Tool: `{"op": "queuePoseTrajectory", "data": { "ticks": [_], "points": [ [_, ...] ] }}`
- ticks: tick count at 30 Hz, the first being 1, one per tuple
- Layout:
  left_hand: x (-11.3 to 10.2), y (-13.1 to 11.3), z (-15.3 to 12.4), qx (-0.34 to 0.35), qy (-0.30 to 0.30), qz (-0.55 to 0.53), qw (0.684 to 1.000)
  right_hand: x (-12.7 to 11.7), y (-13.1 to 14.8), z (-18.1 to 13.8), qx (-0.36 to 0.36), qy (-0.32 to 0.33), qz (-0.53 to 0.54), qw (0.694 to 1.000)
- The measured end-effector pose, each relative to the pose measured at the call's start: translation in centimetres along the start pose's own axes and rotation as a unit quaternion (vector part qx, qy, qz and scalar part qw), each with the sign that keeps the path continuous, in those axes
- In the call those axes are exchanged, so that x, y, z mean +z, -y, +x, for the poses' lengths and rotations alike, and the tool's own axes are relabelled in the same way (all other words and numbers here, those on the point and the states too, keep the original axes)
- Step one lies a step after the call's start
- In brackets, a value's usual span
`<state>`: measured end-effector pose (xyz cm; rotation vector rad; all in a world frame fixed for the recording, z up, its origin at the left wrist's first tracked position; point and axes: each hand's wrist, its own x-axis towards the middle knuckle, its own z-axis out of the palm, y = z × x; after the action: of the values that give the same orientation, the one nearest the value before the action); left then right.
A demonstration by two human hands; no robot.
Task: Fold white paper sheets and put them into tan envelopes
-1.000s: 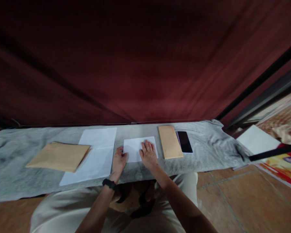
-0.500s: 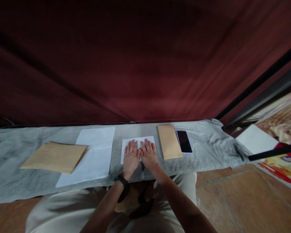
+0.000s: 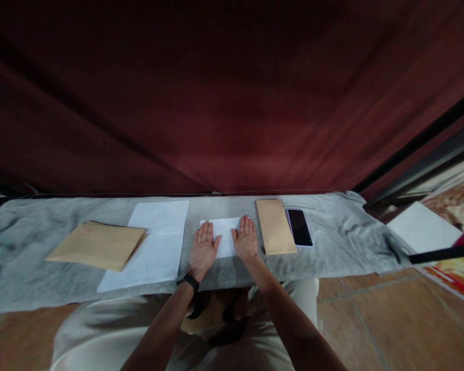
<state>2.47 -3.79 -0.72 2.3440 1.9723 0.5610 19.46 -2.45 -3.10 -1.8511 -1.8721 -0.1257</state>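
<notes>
Grip (image 3: 203,251) flat on paper (image 3: 223,238), long axis seemingly crosswise

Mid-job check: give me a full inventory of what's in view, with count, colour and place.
small white paper: one, white, under the hands
large white paper: at least one sheet, white, left of the hands
envelope stack: one, brown, partly over the large white paper
single envelope: one, brown, right of the hands
phone: one, black screen with pale edge, right of the single envelope
grey cloth: one, grey, beneath all these
curtain: dark red, behind
bars: at least two, dark, right side
white panel: one, white, far right
floor: brown tiles, below
trousers: one pair, pale, bottom
wristband: one, black, left wrist
left hand: one, bare, paper's left side
right hand: one, bare, paper's right side
</notes>
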Motion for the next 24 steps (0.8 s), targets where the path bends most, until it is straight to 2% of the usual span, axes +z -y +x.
{"op": "queuePoseTrajectory", "data": {
  "ticks": [6,14,19,22,24],
  "points": [
    [0.0,0.3,-0.6,-0.010,-0.009,-0.013,1.000,-0.9,0.1,-2.7,0.023,-0.025,0.010,0.999],
    [-1.0,0.0,-1.3,-0.015,-0.001,-0.049,0.999,-4.0,-0.2,-7.2,0.024,0.021,0.030,0.999],
    [-1.4,0.4,-3.5,-0.038,-0.005,-0.088,0.995,-5.9,-0.7,-8.0,-0.042,0.049,0.014,0.998],
    [-1.3,0.4,-4.0,-0.093,-0.012,-0.146,0.985,-6.4,-0.3,-8.0,-0.101,0.084,0.025,0.991],
    [-1.4,0.5,-3.7,-0.137,-0.019,-0.200,0.970,-6.4,0.2,-8.0,-0.106,0.094,0.027,0.990]
  ]
}}
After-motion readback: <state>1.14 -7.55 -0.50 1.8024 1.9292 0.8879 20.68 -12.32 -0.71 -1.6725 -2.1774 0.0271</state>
